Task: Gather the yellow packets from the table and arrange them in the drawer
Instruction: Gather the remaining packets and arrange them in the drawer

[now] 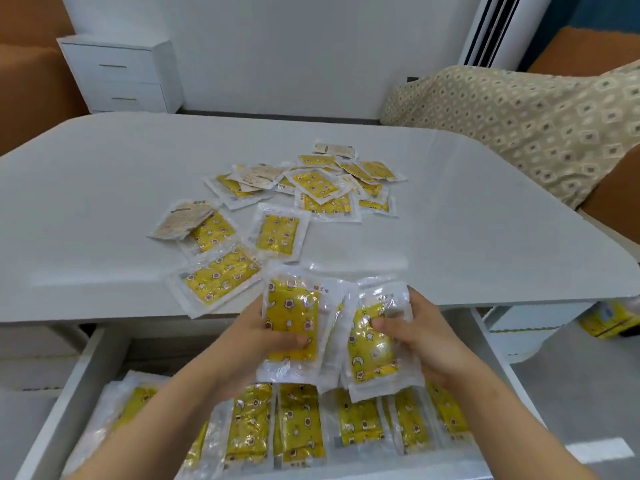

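Spanning the view: white worktop (104,202), white cabinet (121,74) behind, patterned cloth (519,126) far right | yellow packets (277,233) heaped mid-worktop, nearest reaching the near edge, plain surface either side | drawer (86,393) open below that edge, packet rows (298,424) inside | left hand (249,334) and right hand (426,337) close together, each gripping held packets (292,323) above the drawer

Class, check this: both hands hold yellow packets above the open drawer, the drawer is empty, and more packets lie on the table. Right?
No: the drawer is not empty; the head view shows stored packets in it. The left hand and right hand hold yellow packets above it, and loose packets lie on the table.
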Demonstrator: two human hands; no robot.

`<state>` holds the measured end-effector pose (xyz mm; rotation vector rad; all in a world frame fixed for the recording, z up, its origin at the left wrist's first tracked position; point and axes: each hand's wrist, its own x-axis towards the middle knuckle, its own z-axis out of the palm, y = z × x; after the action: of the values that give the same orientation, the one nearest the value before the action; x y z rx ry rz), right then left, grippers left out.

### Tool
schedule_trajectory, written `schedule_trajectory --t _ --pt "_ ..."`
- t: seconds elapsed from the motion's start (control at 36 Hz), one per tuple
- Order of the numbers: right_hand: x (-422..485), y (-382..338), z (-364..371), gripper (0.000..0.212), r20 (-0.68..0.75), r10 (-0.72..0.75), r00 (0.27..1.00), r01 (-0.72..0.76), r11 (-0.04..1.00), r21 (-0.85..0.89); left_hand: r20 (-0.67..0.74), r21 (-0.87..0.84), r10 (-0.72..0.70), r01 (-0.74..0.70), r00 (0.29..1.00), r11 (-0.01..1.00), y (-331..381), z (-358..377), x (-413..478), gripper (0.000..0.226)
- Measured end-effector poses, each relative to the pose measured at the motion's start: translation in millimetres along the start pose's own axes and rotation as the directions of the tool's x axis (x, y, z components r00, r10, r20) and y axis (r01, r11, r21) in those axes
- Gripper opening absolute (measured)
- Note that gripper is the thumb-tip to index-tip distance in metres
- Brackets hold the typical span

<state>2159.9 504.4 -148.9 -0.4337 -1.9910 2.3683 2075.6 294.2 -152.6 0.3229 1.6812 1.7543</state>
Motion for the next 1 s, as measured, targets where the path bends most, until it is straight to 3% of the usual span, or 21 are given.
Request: schedule_trajectory --t 0.11,0.25,0.39,0.56,0.61,0.67,0.75,0.83,0.92,1.0 --pt "-4.6 21.8 -3.8 0.031 -0.014 0.120 0.993 -0.121 0.984 -0.134 0.038 0.123 -0.113 0.108 0.993 0.987 -26.5 -6.7 -6.4 0.046" --pt "-0.8 31.6 1.6 0.029 -0.033 0.206 0.978 -0.208 0.949 -0.239 -0.018 0.219 -0.226 0.225 0.974 0.949 -37.7 -16.9 -1.0 0.036" --pt "10.3 29.5 19.3 0.026 0.005 0.247 0.969 -0.243 0.955 -0.170 -0.075 0.186 -0.263 0.273 0.962 0.944 -31.5 -33.7 -3.9 0.036" --pt "29.0 41.6 55.6 0.022 0.107 0.409 0.906 -0.406 0.912 -0.056 -0.011 0.132 -0.334 0.333 0.942 0.934 -29.6 -72.8 -25.4 0.044" --pt "33.3 47.4 68.2 0.022 0.128 0.448 0.885 -0.443 0.894 -0.066 0.009 0.087 -0.373 0.371 0.928 0.924 -33.0 -85.4 -32.5 0.059" --pt "36.1 52.6 79.5 0.023 0.144 0.472 0.870 -0.468 0.881 -0.065 -0.033 0.083 -0.398 0.400 0.917 0.913 -35.6 -95.6 -38.1 0.059" --pt "39.7 59.6 91.9 0.022 0.121 0.504 0.855 -0.501 0.864 -0.055 -0.154 0.093 -0.432 0.448 0.889 0.889 -38.7 -106.0 -44.6 0.031" --pt "40.6 66.5 97.5 0.024 0.066 0.517 0.853 -0.514 0.856 -0.063 -0.261 0.084 -0.482 0.517 0.836 0.852 -43.7 -114.3 -47.4 0.023" --pt "37.3 73.4 95.5 0.030 -0.002 0.485 0.874 -0.480 0.864 -0.151 -0.355 0.218 -0.471 0.561 0.808 0.798 -48.9 -114.8 -45.1 0.031" --pt "33.9 77.6 92.8 0.030 -0.025 0.462 0.887 -0.452 0.855 -0.254 -0.398 0.419 -0.417 0.566 0.817 0.710 -54.9 -108.9 -42.0 0.018"
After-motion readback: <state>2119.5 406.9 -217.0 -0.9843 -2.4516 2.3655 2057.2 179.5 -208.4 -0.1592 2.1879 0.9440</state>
